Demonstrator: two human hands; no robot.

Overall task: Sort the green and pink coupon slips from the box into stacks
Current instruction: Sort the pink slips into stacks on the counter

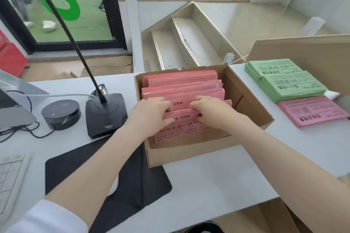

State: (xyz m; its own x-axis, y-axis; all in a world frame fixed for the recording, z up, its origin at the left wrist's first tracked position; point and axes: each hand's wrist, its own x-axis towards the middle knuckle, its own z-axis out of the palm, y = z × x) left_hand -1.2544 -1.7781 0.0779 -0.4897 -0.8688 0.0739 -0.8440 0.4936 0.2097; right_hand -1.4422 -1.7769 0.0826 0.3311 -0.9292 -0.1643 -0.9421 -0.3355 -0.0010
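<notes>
Black gooseneck desk microphone stands on white counter, left of centre. Round black puck device just beside its base, cable trailing left. Black mouse pad below them. White keyboard at left edge. Empty cardboard divider tray behind counter.

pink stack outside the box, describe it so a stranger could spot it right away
Start at the open cardboard box mid-desk and look right, past its wall. Two slip stacks lie there on the white desk; the pink stack is the nearer one, just below the green stack.
</notes>
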